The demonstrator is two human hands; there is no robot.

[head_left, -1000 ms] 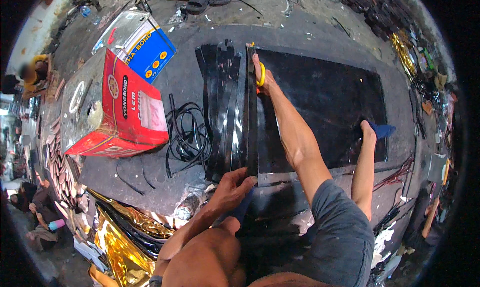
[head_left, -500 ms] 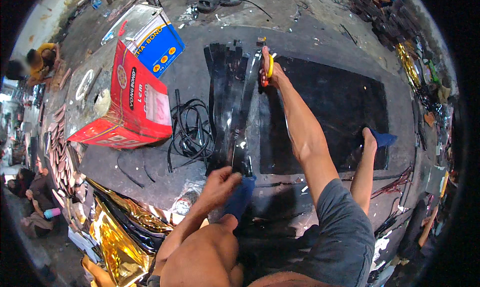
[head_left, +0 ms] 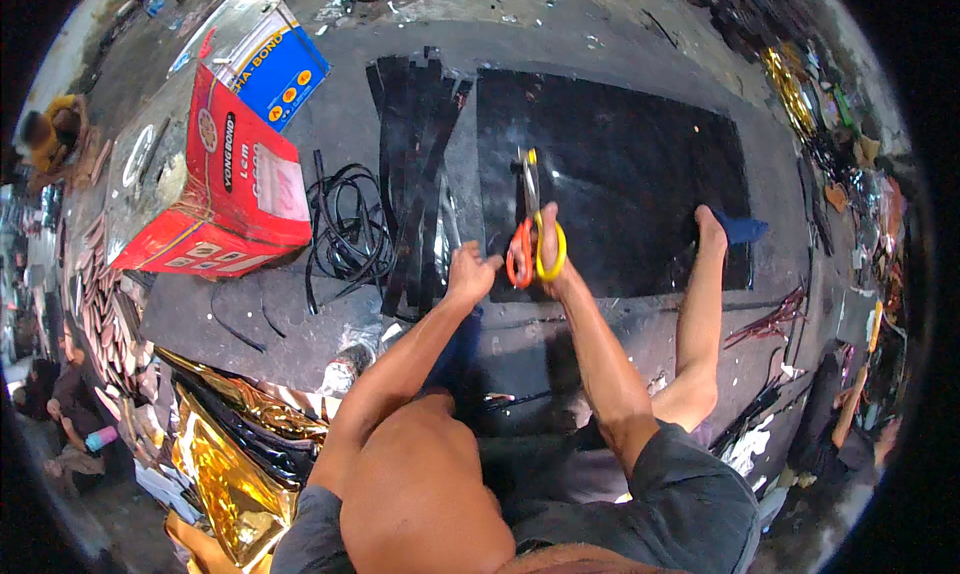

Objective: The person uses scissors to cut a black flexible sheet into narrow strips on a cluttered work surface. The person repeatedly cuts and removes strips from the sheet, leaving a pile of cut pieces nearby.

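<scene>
Head camera, clock face centred on the picture: the right hand (head_left: 562, 277) grips a pair of scissors (head_left: 532, 192) just off centre toward one o'clock, its fingers closed around the orange and yellow handles. The blades point to twelve o'clock and sit over the left part of a black sheet (head_left: 640, 184), which lies flat at two o'clock on a grey work surface (head_left: 190, 314). Whether the blades touch the sheet, I cannot tell.

The left hand (head_left: 470, 274) is almost at the centre, its fingers curled, by the lower end of a bundle of glossy black strips (head_left: 400, 174) that runs up toward eleven o'clock. Whether finger and thumb pinch a strip there, I cannot tell. The two hands are near each other but apart, the scissor handles between them.

Just beyond the bundle, between nine and ten o'clock, lies a loose black coil (head_left: 350, 229). A red can (head_left: 250, 189) stands at ten o'clock, with a blue-and-white can (head_left: 285, 74) behind it, toward half past ten. Crumpled gold foil (head_left: 235, 474) shines at eight o'clock. A blue-socked foot (head_left: 740, 226) rests on the sheet's right edge, near three o'clock.
</scene>
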